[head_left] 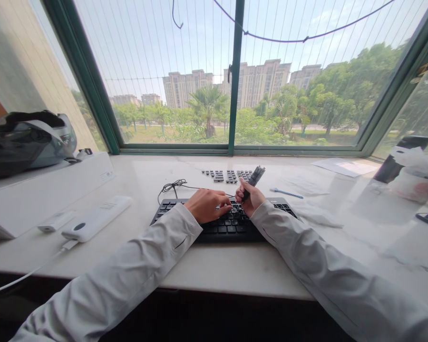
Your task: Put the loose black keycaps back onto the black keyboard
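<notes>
Left hand (209, 205) rests palm-down, fingers curled, on black keyboard (224, 219) at mid-worktop (214, 266), holding nothing. Right hand (250, 199) closed around dark tool (254, 178), tip angled up. Loose keycaps (227, 176) lie just behind.

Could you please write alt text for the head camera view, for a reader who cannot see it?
Two hands in white sleeves work over a black keyboard on a pale windowsill counter: the left hand rests on the keys, the right hand grips a dark tool. Loose keycaps lie in rows behind the keyboard; a white power bank sits left, below a large window.
</notes>
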The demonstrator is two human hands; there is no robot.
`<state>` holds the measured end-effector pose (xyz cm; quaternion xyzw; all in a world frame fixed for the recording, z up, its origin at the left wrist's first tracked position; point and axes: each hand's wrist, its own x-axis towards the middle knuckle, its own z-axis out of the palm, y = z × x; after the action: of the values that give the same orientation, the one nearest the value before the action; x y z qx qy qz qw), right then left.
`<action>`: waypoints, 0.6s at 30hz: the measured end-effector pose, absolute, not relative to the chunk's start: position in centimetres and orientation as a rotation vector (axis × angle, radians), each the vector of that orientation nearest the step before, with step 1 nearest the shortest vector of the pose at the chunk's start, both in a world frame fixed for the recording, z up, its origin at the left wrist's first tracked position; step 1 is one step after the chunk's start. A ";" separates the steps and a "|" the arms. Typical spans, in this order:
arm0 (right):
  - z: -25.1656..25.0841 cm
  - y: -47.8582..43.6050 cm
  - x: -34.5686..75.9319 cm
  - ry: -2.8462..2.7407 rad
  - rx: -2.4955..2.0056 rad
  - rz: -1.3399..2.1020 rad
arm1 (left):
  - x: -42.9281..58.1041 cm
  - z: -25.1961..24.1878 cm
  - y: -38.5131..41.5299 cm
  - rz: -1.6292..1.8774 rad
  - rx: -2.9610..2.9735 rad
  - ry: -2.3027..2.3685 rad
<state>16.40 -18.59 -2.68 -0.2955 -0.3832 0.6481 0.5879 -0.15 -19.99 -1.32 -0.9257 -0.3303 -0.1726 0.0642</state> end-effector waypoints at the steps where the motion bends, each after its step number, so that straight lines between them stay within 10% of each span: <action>1: -2.7 -18.6 16.4 -0.879 -0.694 1.500 | 0.0 -1.4 -20.0 -0.542 -2.806 -1.003; 18: -2.0 -19.6 15.5 -0.730 -0.776 1.501 | 0.8 -2.0 -20.2 -0.660 -2.791 -1.161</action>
<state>15.50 -19.59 -2.05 -0.3356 -0.3157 0.6489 0.6055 0.84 -20.19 -1.99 -0.9018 -0.3752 -0.2131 0.0236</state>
